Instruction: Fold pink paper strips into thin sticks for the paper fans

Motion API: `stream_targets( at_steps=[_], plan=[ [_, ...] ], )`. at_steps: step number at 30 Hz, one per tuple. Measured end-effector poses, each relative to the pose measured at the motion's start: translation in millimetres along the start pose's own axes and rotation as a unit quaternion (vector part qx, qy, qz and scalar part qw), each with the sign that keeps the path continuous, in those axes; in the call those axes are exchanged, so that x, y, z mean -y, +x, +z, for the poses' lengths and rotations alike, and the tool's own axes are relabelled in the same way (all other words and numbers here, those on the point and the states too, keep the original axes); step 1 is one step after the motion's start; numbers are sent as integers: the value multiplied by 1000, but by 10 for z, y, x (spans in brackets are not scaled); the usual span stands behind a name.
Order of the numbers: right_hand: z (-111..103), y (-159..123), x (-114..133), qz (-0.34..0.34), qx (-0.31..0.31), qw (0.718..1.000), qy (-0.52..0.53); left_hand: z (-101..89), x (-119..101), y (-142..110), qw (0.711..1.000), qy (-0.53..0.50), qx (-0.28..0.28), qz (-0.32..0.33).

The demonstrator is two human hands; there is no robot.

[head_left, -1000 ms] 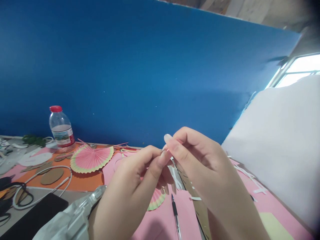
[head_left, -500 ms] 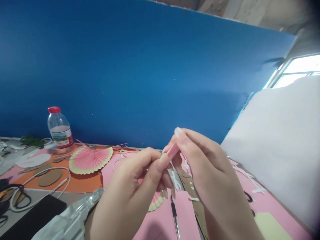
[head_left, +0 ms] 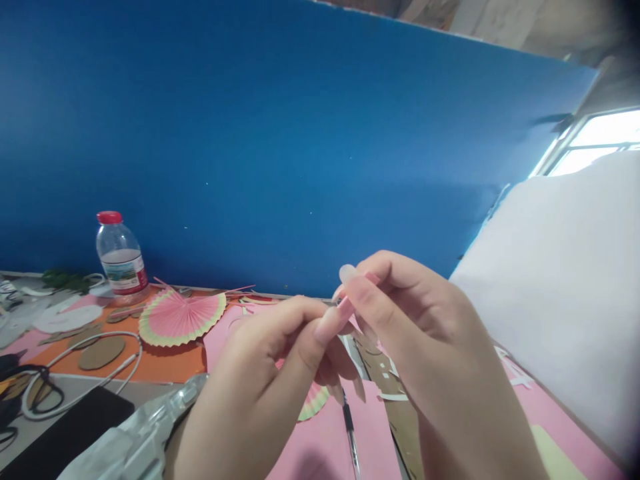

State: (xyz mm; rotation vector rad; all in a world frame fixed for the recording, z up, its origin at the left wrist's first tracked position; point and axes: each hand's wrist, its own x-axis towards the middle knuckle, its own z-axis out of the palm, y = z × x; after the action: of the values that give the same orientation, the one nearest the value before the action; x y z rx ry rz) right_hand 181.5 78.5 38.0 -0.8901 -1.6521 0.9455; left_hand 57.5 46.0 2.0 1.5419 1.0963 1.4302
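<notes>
Between my two hands is a narrow folded strip of pink paper (head_left: 345, 307), raised above the table. My left hand (head_left: 280, 373) pinches its lower end between thumb and forefinger. Closed on the upper end, my right hand (head_left: 415, 333) covers most of it with the thumb, and a small pink tip shows past that thumb. Below my left hand, part of a pink paper fan with a yellow-green edge (head_left: 314, 403) peeks out. A black-and-clear pen (head_left: 350, 430) lies under the hands on a pink paper sheet (head_left: 375, 427).
At the left stand a bottle with a red cap (head_left: 121, 260) and an opened pink paper fan (head_left: 183, 317) on orange paper (head_left: 170, 367). Cardboard discs (head_left: 101, 353), a white cable (head_left: 30, 400), a black phone-like slab (head_left: 70, 433) and a clear plastic bag (head_left: 140, 433) lie nearer. A blue panel (head_left: 280, 147) rises behind.
My right hand has shifted slightly right and its thumb now lies across the strip, hiding more of it. My left hand keeps its pinch, almost unmoved.
</notes>
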Motion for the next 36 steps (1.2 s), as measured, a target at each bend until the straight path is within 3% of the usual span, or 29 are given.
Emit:
stream_targets(
  at_steps=[6,14,22,25,29,36],
  plan=[
    [-31,23,6,14,65,998,14,-9,35,11,1000,10,-4,-2],
    [-36,-7,-21,1,-11,999,-33,-16,21,-3,1000,18,11,-21],
    [-77,1,9,-1,75,995,-60,-18,36,23,1000,1,13,20],
    [-41,1,-3,-7,53,998,-24,-1,24,21,1000,1,5,18],
    [-9,-5,-28,-21,-28,999,6,11,24,-6,1000,17,-4,10],
    [-10,-3,9,-4,0,999,-45,3,50,-3,1000,4,-10,3]
  ],
)
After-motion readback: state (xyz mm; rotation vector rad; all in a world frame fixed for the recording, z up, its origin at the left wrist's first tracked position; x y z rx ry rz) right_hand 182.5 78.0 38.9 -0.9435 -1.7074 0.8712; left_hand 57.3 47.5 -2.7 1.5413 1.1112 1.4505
